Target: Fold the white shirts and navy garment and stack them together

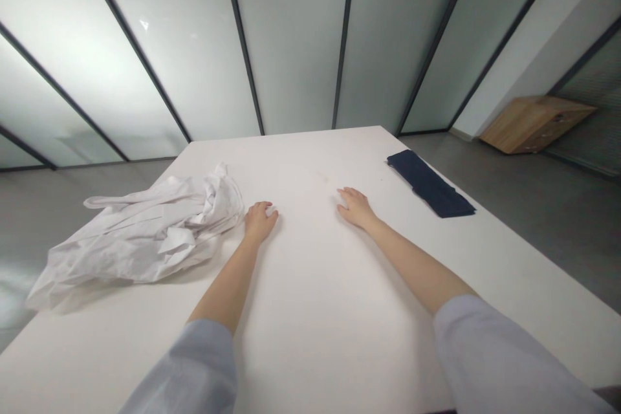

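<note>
My left hand (261, 220) rests on the white table (301, 323), fingers slightly curled and apart, with nothing in it. Just left of it lies a crumpled white garment (145, 233), perhaps a shirt, heaped with folds and hanging over the table's left edge. On the other side my right hand (356, 207) is spread low over the tabletop, also holding nothing. Farther right, a dark navy folded cloth (431, 184) lies flat in a long strip near the right edge. Its exact kind cannot be made out.
Frosted glass panels (291, 32) with dark frames stand behind the table's far edge. A wooden cabinet (528, 123) sits on the grey floor (548, 207) at the right. The table's right edge runs diagonally beyond the navy cloth.
</note>
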`<action>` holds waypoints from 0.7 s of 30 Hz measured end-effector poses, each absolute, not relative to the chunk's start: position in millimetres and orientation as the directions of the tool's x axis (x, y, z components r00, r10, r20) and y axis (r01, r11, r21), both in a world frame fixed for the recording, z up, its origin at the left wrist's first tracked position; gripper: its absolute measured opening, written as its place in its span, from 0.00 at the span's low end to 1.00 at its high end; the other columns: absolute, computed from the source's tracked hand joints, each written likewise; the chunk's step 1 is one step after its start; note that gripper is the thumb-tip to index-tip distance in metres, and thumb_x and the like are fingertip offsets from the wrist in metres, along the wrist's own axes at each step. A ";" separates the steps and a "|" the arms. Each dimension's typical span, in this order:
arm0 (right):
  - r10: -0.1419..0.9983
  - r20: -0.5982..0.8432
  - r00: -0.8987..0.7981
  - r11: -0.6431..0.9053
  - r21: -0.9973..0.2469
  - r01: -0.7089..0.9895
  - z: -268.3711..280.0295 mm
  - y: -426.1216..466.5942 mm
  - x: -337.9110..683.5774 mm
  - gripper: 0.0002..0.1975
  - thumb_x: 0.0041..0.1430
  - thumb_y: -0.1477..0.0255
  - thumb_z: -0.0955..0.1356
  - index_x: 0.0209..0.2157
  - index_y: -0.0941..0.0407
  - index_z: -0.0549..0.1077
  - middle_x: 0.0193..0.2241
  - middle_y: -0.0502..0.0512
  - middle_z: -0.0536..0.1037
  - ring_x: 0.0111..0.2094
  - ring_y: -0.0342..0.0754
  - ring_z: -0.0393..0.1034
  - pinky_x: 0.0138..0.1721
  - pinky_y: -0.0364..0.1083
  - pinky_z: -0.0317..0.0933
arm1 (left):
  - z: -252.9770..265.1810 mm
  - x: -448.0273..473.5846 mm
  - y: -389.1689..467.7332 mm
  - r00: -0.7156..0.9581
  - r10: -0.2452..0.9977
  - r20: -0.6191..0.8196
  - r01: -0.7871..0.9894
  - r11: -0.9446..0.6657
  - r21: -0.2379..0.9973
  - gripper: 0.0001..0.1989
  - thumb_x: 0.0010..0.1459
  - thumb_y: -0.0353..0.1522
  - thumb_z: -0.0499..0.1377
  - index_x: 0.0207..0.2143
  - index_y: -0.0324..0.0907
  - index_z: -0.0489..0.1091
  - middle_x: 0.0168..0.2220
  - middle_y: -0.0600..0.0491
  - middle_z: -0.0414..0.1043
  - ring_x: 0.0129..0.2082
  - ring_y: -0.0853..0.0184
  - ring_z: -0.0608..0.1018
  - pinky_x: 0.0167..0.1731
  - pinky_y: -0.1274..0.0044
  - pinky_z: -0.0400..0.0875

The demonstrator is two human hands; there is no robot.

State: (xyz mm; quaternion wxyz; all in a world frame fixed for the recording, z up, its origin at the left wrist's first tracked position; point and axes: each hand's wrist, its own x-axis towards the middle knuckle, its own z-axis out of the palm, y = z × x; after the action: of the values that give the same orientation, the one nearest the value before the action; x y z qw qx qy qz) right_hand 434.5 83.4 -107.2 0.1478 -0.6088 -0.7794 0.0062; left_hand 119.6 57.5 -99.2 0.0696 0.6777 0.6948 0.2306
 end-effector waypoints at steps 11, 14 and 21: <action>0.940 0.185 -0.285 0.329 -0.286 0.900 -116.3 79.6 445.0 0.20 0.61 0.67 0.63 0.53 0.55 0.72 0.59 0.60 0.68 0.59 0.54 0.62 0.59 0.54 0.55 | -98.9 123.2 55.3 -0.044 0.976 0.213 0.942 -0.030 0.334 0.16 0.56 0.37 0.56 0.45 0.43 0.73 0.50 0.45 0.72 0.52 0.54 0.72 0.53 0.65 0.66; 0.941 0.182 -0.286 0.329 -0.287 0.900 -117.1 79.5 444.3 0.20 0.61 0.67 0.63 0.53 0.55 0.72 0.59 0.61 0.68 0.60 0.55 0.61 0.60 0.54 0.54 | -99.4 122.9 55.0 -0.028 0.977 0.212 0.947 -0.042 0.319 0.16 0.56 0.37 0.56 0.45 0.43 0.73 0.49 0.45 0.72 0.51 0.54 0.72 0.52 0.65 0.66; 0.942 0.169 -0.289 0.327 -0.285 0.901 -117.6 80.2 444.5 0.20 0.61 0.66 0.63 0.54 0.55 0.72 0.59 0.60 0.67 0.60 0.54 0.60 0.60 0.54 0.54 | -98.5 122.4 53.7 -0.011 0.979 0.204 0.950 -0.053 0.306 0.16 0.56 0.37 0.56 0.46 0.43 0.73 0.50 0.45 0.71 0.52 0.53 0.72 0.52 0.65 0.66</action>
State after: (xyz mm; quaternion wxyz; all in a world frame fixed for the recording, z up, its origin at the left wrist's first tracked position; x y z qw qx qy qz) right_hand 444.5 80.2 -117.6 0.1543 -0.5760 -0.7999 0.0671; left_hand 122.4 53.7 -98.5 0.0389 0.7021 0.6870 0.1833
